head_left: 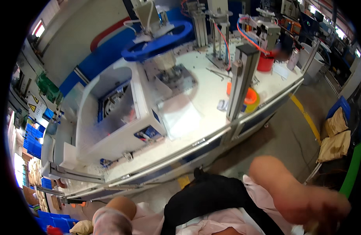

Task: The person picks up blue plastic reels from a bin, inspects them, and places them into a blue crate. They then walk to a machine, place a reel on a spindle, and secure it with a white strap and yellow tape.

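On the right, my bent right arm reaches out to my right hand (328,211), which is smeared by motion near the lower right rim. Its fingers are too blurred to read, and I cannot tell whether it holds anything. My left arm (120,206) shows only as a bent part at the lower left. The lower edge cuts it off, and the left hand is out of the picture. Neither arm touches the white workbench (184,150) ahead. On the bench stand a white machine housing (149,129) with an open-topped bay and a blue ring-shaped wheel (127,53) beyond it.
An upright metal post (236,90) rises from the bench's front edge. Beside it lie orange and yellow round parts (255,105). Farther right are a red container (265,62) and a spray bottle (293,58). Brown sacks (334,143) stand on the floor at right.
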Demonstrator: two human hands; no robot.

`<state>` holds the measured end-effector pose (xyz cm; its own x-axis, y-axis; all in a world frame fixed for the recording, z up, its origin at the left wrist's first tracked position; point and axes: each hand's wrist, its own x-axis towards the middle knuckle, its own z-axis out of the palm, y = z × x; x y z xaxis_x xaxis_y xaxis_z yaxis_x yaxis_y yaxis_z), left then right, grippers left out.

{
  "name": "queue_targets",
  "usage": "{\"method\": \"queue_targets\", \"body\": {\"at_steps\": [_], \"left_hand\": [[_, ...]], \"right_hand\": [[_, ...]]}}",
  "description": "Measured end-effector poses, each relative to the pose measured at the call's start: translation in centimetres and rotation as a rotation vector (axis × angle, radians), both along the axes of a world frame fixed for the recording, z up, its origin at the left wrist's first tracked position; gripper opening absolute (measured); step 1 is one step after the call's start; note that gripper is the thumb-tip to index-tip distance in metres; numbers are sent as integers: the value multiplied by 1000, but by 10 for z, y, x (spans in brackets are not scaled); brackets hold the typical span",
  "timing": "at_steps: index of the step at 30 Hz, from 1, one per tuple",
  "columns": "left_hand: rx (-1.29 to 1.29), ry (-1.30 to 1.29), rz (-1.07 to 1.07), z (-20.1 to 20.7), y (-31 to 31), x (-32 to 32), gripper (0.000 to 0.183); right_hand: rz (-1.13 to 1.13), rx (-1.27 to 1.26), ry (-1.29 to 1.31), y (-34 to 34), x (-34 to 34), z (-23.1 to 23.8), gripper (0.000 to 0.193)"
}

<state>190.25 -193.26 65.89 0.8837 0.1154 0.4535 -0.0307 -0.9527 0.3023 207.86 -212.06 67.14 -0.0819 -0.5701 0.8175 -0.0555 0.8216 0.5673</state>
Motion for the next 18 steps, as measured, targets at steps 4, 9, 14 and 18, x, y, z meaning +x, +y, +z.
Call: {"method": "queue_targets", "body": {"at_steps": [4,9,14,18], "left_hand": [[520,-57,430,1,35,-18,12],[-655,433,-13,-35,166,155,36],[161,310,103,-115,300,268,39],[113,-69,473,-145,331,328,40]], "right_hand": [[334,-737,662,32,15,-63,13],[-165,-1409,813,173,91,-155,20],[-147,-1511,1033,251,122,-215,21],[-150,-1541,996,274,139,-214,22]]}}
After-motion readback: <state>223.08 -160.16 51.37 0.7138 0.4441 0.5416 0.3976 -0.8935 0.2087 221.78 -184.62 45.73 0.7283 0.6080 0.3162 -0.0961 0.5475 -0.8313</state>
